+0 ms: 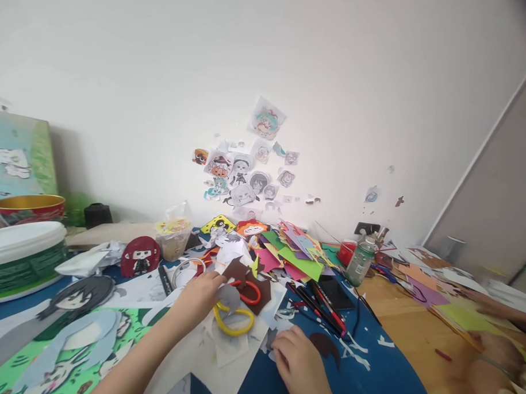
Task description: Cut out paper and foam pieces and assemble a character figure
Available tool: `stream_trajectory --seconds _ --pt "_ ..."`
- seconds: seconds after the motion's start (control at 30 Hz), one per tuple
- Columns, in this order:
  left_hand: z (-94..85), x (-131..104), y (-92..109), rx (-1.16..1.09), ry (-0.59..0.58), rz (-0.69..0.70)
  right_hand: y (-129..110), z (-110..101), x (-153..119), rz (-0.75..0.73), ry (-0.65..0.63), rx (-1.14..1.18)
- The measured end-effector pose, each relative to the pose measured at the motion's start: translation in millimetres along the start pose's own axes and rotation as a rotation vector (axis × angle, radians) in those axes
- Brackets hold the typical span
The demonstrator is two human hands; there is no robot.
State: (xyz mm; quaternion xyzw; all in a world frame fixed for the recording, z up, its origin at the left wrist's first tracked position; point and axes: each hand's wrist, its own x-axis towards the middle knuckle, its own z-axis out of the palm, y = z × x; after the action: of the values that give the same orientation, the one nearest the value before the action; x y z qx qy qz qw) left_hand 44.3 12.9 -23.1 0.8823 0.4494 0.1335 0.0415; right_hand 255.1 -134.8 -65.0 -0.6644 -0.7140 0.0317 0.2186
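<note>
My left hand (203, 291) reaches across the middle of the cluttered table. Its fingers are bent together beside some dark brown paper (259, 303), and what they hold, if anything, is hidden. Just right of it lie scissors with a yellow handle loop (233, 332) and a red handle loop (254, 293), with a round grey piece (228, 297) by them. Lower right, my right hand (299, 359) rests with curled, closed fingers at some grey paper scraps (272, 337); its fingertips are partly hidden. A dark brown curved cutout (327, 347) is beside it.
Coloured paper (301, 261) is heaped at the back. Several markers (323, 308) lie right of centre, near a glass jar (361, 262). Paper characters (76, 297) and a white-lidded tub (23, 257) stand left. Another person's hand (497, 354) is at far right.
</note>
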Motion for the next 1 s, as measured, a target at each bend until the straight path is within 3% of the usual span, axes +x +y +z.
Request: stream_trajectory --seconds 0.17,0.43,0.57,0.7,0.8,1.0 --pt "-12.9 -2.0 -14.1 -0.06 0.002 -0.147 -2.9 -2.7 1.8 0.058 -0.083 -0.013" --pt "-0.7 -1.0 -8.3 -0.134 0.026 -0.088 -5.7 -0.7 2.1 0.054 -0.067 -0.037" --pt "-12.1 -6.7 -27.2 -0.092 0.08 -0.085 1.1 2.0 0.6 0.045 -0.021 0.025" --pt "-25.3 -14.7 -54.6 0.048 0.177 -0.221 13.9 9.9 0.5 0.039 0.034 0.123" --pt "-25.5 -14.9 -64.5 0.063 0.21 -0.276 22.2 17.1 0.0 0.046 0.065 0.172" --pt "1.0 -0.2 -38.4 0.011 0.24 -0.255 22.4 24.0 -0.2 -0.021 0.098 0.156"
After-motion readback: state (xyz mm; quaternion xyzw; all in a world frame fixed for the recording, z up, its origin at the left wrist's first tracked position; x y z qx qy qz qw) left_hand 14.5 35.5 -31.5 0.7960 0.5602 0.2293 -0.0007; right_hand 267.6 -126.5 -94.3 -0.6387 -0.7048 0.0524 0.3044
